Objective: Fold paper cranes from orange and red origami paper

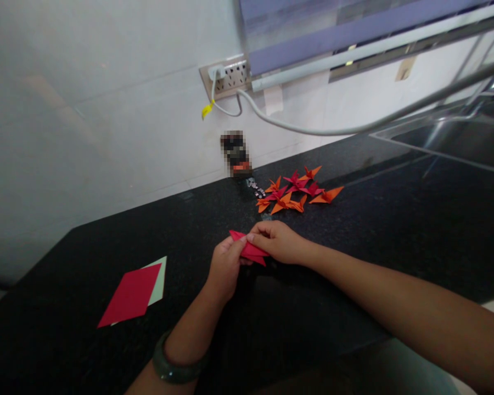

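Between my two hands is a piece of folded red origami paper [253,251], with pointed ends showing at the upper left and lower right. My left hand [225,266] pinches its left side, thumb on top. From the right, my right hand [278,241] grips the paper with thumb and fingers pressed together. Just beyond the hands lie several folded paper cranes [282,202], some orange and some red. Flat on the counter to the left rests a red paper sheet [134,296], partly over a pale green sheet [158,285].
The black countertop [313,307] runs along a pale wall. A phone-like object [235,153], blurred out, leans on the wall. Above are a power socket [226,77] with a plugged cable and a grey hose [333,130]. A sink [448,137] is at the right.
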Available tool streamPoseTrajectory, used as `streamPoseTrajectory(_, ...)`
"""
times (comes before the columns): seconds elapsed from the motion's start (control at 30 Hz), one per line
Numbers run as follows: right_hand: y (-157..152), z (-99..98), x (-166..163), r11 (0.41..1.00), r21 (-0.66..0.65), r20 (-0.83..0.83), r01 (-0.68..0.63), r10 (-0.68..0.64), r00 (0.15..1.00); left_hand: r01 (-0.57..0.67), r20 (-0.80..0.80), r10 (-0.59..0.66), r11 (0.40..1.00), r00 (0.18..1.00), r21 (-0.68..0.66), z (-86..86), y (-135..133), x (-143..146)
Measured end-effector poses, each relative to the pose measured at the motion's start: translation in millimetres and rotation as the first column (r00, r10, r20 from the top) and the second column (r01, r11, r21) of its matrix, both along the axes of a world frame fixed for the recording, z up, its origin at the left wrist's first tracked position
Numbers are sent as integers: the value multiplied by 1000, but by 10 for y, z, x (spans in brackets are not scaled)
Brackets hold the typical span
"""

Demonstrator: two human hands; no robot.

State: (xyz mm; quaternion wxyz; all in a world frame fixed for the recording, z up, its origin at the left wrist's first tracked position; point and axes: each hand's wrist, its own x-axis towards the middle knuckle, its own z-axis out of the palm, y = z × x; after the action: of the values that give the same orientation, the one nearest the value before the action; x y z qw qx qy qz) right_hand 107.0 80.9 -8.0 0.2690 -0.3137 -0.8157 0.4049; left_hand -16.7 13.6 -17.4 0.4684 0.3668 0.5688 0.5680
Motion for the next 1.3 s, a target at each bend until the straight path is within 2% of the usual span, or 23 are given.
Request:
streamPoseTrajectory(0.27,21,-37,-17,998,-67,-50,-12,8,999,13,-51,-13,1000,999,3,-35,-2,-14)
streamPoseTrajectory(0.7,-14,-37,3,996,-92,-14,-21,20,1000,0,-88,0,1000,996,0,-40,-12,-10)
streamPoseTrajectory(1.0,-23,4,16,999,-7,85,-39,39,996,2,-132,1,1000,991,23,-25,-11,-9)
streamPoseTrajectory(1.17,-21,-5,9,998,46,61,-32,29,998,-44,-188,55,997,981,64,-21,-2,2)
streamPoseTrajectory(1.3,-20,-18,7,998,47,29,-34,33,999,-35,-216,49,997,975,71,-12,-4,10)
